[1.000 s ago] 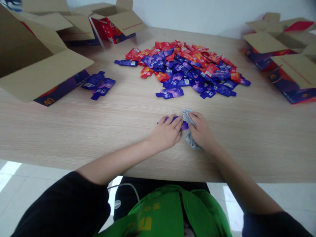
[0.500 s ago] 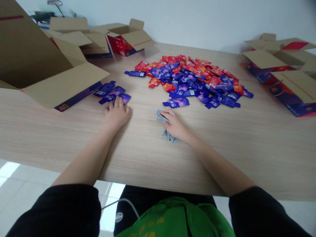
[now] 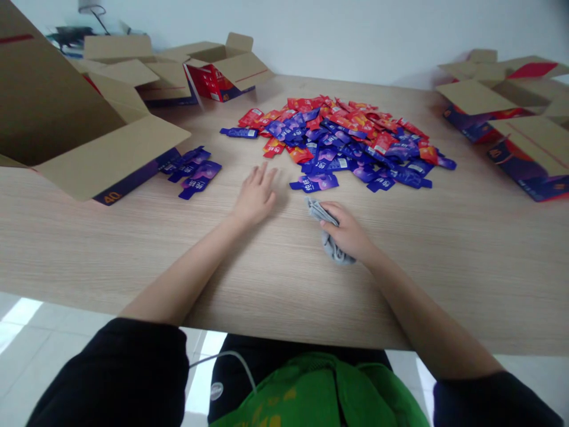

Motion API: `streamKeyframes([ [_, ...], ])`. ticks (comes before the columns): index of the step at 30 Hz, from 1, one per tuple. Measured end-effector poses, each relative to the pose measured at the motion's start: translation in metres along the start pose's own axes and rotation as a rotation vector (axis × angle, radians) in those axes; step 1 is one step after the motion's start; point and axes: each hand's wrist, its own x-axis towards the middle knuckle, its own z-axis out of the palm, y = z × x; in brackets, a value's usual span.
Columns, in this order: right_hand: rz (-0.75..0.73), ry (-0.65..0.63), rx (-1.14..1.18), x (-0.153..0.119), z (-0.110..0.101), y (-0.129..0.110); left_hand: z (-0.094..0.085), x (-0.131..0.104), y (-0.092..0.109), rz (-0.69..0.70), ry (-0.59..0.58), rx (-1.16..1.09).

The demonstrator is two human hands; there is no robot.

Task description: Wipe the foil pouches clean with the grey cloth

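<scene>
My right hand (image 3: 349, 232) is closed around a folded grey cloth (image 3: 334, 246), held just above or on the table at the near side of the pile. Fingers apart and holding nothing, my left hand (image 3: 255, 196) is over the table to the left of the cloth. Ahead of both hands lies a heap of red and purple packets (image 3: 351, 139). One purple packet (image 3: 315, 182) rests at the heap's near edge, between my hands. To the left, several purple packets (image 3: 201, 177) lie in a small group beside an open carton.
A large open carton (image 3: 137, 148) stands at the left with a flap over the table (image 3: 284, 296). Behind it are more open cartons (image 3: 217, 74). Other open cartons (image 3: 533, 160) stand at the right, and a white wall rises behind the table.
My left hand has moved right, off the small group of purple packets, whose near one now lies uncovered. My right hand has shifted right with the grey cloth.
</scene>
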Motion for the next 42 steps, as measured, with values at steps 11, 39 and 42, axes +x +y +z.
streamKeyframes([
  [11, 0.121, 0.14, -0.064, -0.06, -0.063, 0.013, 0.038, -0.017, 0.073, 0.325, -0.213, 0.0],
  [39, 0.187, 0.156, -0.863, -0.068, -0.028, 0.009, 0.027, -0.082, 0.103, 0.344, -0.246, 0.008],
  [42, 0.121, 0.205, -0.761, -0.067, -0.032, 0.007, 0.03, -0.085, 0.106, 0.312, -0.227, 0.001],
])
